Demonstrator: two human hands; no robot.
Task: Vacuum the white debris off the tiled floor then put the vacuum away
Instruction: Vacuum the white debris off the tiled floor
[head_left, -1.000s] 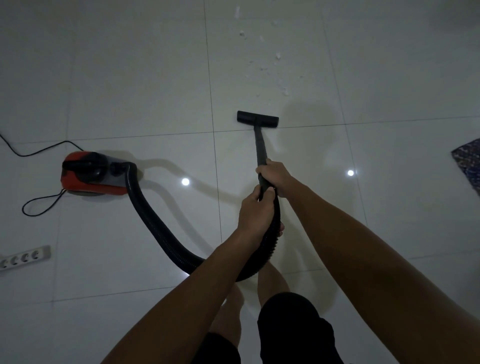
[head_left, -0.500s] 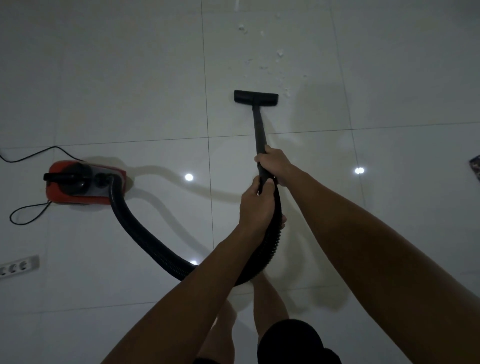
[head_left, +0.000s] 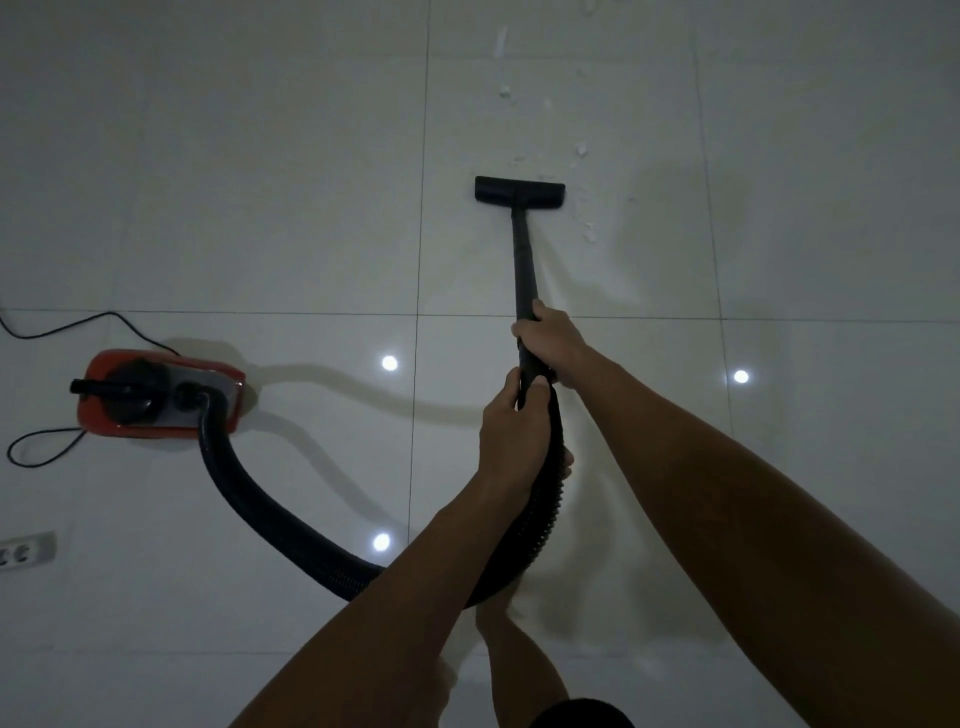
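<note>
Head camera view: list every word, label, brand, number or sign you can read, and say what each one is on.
No readable text in this view.
Red vacuum body: no brand or label can be made out; the picture is dim and the casing shows only red, black and grey areas.
Floor nozzle and wand: plain black, no markings visible.
Power strip at the left edge: only sockets show, no lettering legible.

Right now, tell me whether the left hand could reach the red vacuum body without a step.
Probably not. The left hand is clamped on the wand, and the red vacuum body sits well off to the left across bare tile; nothing blocks it, though.
</note>
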